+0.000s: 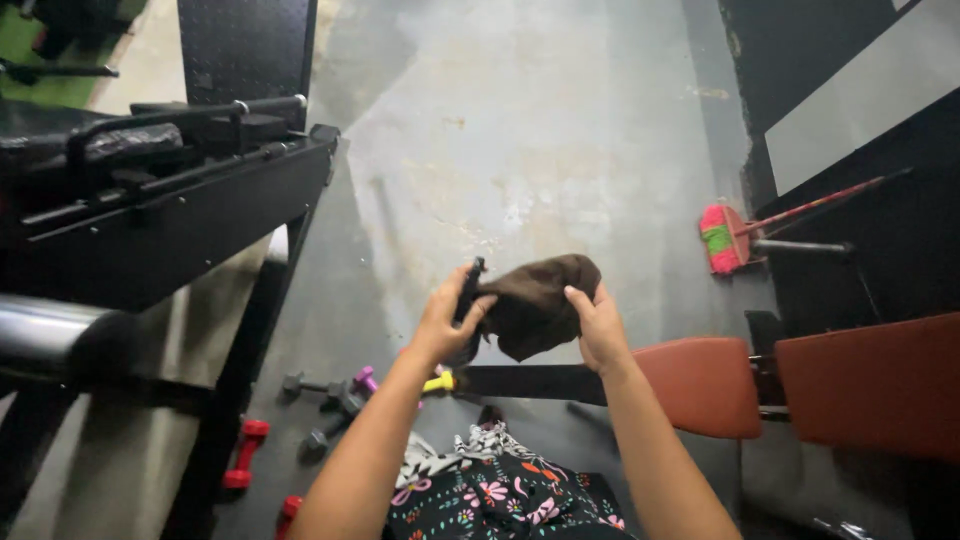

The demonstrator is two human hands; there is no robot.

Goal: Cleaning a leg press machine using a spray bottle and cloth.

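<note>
A dark brown cloth (535,300) is bunched up in mid-air over the grey floor, held between both hands. My left hand (447,318) grips its left side together with a slim black object (469,285) that sticks up between the fingers. My right hand (598,325) pinches the cloth's right edge, thumb on top. Both forearms reach up from the bottom of the view over flower-patterned clothing (490,495).
A black exercise machine (160,200) fills the left side. An orange padded bench (800,385) stands at the right. Small dumbbells, red (245,455), grey (325,390) and pink (365,380), lie on the floor below the hands. A pink broom (730,238) leans by the right wall.
</note>
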